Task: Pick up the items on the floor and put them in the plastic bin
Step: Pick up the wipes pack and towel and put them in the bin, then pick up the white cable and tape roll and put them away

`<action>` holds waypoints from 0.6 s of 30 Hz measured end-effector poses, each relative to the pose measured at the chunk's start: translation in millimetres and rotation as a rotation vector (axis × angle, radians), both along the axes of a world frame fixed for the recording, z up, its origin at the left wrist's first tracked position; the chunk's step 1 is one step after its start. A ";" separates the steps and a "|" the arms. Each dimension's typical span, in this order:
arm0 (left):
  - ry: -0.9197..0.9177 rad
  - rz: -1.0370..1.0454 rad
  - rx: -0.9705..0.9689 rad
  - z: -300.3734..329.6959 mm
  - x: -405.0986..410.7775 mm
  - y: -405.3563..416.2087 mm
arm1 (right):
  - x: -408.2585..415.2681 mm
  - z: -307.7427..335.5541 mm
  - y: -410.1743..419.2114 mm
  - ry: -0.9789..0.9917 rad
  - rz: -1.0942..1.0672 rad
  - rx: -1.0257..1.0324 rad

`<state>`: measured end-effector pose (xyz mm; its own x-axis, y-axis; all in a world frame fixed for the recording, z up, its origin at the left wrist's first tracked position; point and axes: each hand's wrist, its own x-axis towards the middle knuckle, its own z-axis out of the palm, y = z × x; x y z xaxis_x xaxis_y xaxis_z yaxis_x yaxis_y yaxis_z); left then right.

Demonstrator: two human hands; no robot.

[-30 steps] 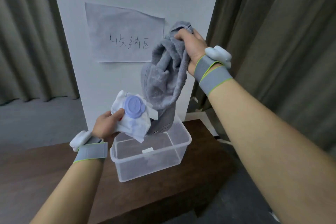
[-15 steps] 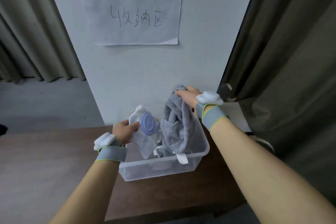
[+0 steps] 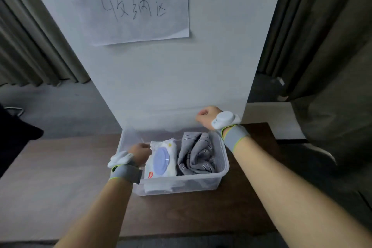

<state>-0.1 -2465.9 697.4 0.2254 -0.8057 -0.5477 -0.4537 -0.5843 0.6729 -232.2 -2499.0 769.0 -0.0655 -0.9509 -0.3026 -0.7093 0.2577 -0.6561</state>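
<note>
A clear plastic bin point(image 3: 203, 185) stands on a dark wooden table point(image 3: 60, 187) against a white panel. Inside it, a white wipes pack point(image 3: 162, 160) with a round blue lid lies on the left, and a folded grey striped towel point(image 3: 198, 154) lies on the right. My left hand point(image 3: 141, 153) is inside the bin at the pack's left edge, fingers curled on its upper corner. My right hand point(image 3: 205, 116) hovers above the bin's far right corner as a closed fist with nothing in it, clear of the towel.
The white panel point(image 3: 181, 78) rises right behind the bin and carries a handwritten paper sheet point(image 3: 136, 6). Dark curtains hang at the right point(image 3: 322, 26) and the left point(image 3: 30, 46). A black object point(image 3: 14, 137) sits at the left edge. Grey floor lies beyond the table.
Both hands came down to the bin. The towel dropped in and my right hand let go and lifted off. The wipes pack now lies flat inside.
</note>
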 end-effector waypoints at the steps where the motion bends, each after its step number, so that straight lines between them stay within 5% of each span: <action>1: 0.007 0.002 0.001 -0.4 6.1 -3.5 | 4.4 -1.0 -1.1 -0.013 0.004 -0.001; 7: 0.141 -0.084 -0.113 18.0 -19.8 -27.8 | 3.1 -5.8 9.8 -0.003 -0.003 0.012; 18: 0.384 -0.667 -0.262 43.6 -113.5 0.7 | -20.5 -10.7 149.7 0.010 -0.680 -0.021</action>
<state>-113.6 -2465.3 741.0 -0.5131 -0.8168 -0.2637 -0.3602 -0.0739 0.9299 -252.7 -2349.3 758.3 -0.6534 -0.7028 -0.2813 -0.3999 0.6360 -0.6600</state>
